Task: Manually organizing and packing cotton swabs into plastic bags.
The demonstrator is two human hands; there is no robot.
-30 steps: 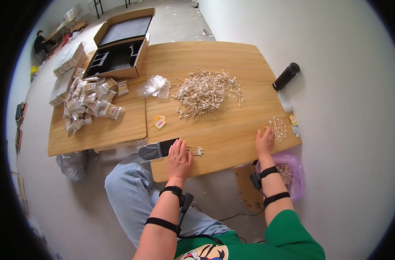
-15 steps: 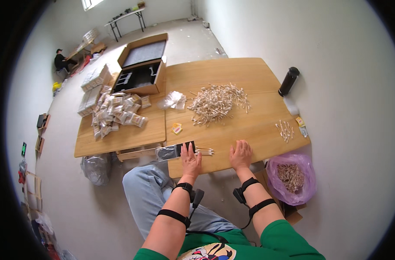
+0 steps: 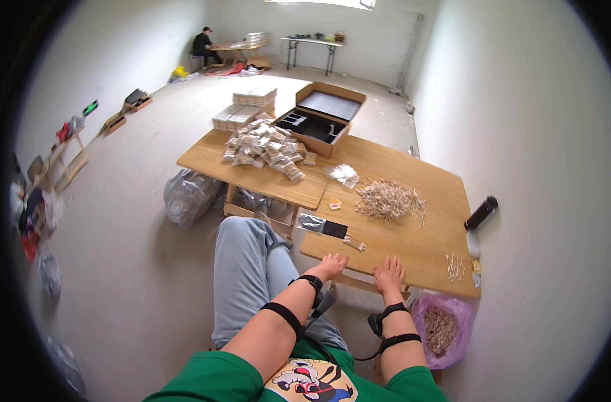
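Both hands flat at the near edge of the worktop, nothing held.

The left hand (image 3: 330, 265) and the right hand (image 3: 390, 273) rest side by side on the near rim of the wooden worktop (image 3: 419, 248), each grip spread, fingers loose and holding nothing. Just off the left hand at 1 o'clock lies a small bundle of wooden sticks (image 3: 354, 244), close but not touching, with a dark flat packet (image 3: 333, 229) beside it at 12. The big pile of sticks (image 3: 389, 199) sits well up the worktop at 12 from the right hand, bare wood between. A few loose sticks (image 3: 454, 266) lie at 3 near the right edge, a black cylinder (image 3: 481, 213) beyond. Below that corner hangs a purple bag (image 3: 443, 329). To the left, open floor beside the knees.
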